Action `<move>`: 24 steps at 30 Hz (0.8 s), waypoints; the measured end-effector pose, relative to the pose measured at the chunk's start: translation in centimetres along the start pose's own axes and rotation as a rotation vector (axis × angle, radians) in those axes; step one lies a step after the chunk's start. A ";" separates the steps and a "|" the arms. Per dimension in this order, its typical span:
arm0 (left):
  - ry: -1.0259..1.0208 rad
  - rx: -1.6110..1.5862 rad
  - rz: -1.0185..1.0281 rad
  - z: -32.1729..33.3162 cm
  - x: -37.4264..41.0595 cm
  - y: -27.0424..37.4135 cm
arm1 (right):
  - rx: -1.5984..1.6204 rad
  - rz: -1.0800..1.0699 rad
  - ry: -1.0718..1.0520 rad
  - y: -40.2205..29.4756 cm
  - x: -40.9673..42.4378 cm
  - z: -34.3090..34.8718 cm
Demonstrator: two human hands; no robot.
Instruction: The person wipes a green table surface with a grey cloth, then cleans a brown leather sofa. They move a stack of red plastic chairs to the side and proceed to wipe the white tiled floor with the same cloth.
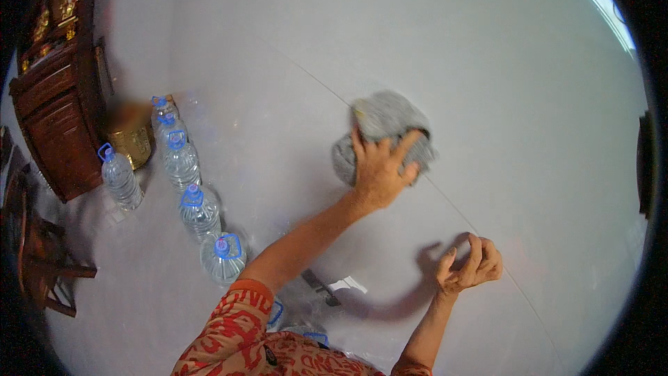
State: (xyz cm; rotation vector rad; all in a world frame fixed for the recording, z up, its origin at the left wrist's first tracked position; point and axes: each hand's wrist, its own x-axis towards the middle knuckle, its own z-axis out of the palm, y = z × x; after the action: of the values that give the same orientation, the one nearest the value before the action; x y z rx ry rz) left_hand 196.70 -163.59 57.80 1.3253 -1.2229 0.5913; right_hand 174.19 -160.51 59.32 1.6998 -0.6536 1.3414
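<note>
My left hand point(383, 169) presses a bunched grey cloth point(390, 112) against a pale, smooth surface point(511, 99), its fingers spread over the folds. The cloth is blurred at its edges and bears a small yellowish patch. A thin dark seam in the surface passes behind the cloth. Lower and to the right, my right hand point(472, 266) has loosely curled fingers with the thumb apart, and nothing shows in it. A shadow falls beside this hand; whether it touches the surface, I cannot tell.
Several clear plastic bottles point(199, 214) with blue caps and handles stand in a row on the left. Another bottle point(121, 180) stands apart, near a brass-coloured pot point(131, 146). Farther left are a dark wooden cabinet point(57, 120) with gilded figures and a wooden chair point(39, 256).
</note>
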 end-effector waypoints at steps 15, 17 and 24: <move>-0.072 -0.190 0.270 -1.8 2.7 0.0 | -0.103 0.108 -0.004 -0.9 0.3 0.4; 0.047 -0.183 0.256 -2.0 4.3 -1.8 | -0.119 0.087 0.028 -1.1 0.7 0.7; 0.055 -0.121 0.091 -5.4 9.0 -8.3 | -0.194 0.048 0.022 -1.7 1.1 0.4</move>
State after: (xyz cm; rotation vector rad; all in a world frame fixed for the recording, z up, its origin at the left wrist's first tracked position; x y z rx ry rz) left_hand 208.74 -163.17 63.65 1.1500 -1.2585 0.6047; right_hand 176.07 -159.89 59.88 1.5203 -0.7897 1.2841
